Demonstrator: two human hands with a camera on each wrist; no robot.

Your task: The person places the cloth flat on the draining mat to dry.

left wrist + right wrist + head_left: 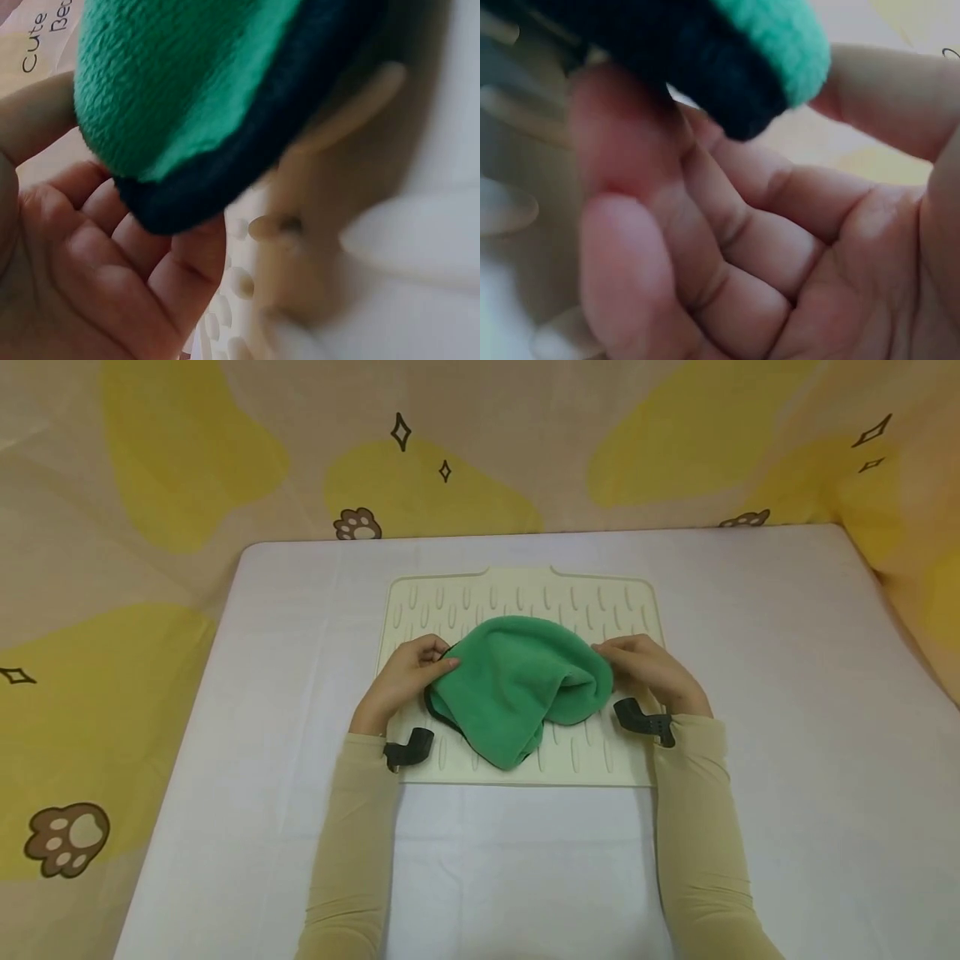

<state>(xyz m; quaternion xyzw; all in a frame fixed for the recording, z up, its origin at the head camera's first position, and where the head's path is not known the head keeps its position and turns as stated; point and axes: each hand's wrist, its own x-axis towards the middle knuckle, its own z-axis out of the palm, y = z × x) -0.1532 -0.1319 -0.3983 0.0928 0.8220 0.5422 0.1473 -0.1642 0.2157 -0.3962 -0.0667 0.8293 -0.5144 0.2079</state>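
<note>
A green cloth (510, 685) with a dark edging hangs bunched and folded over a cream ribbed mat (622, 760). My left hand (411, 675) pinches its left side, thumb on top and curled fingers beneath. In the left wrist view, the dark-edged corner of the cloth (180, 97) lies between the thumb and fingers. My right hand (651, 670) holds the opposite side, with fingers curled behind the edge. The right wrist view shows the cloth's dark edging (727, 82) between thumb and fingers. A lower corner of the cloth points toward me.
The mat lies on a table with a white cover (525, 868). Behind and beside it hangs a beige and yellow patterned curtain (480, 443). Black wrist cameras, one on the left (411, 748) and one on the right (642, 718), sit over the mat.
</note>
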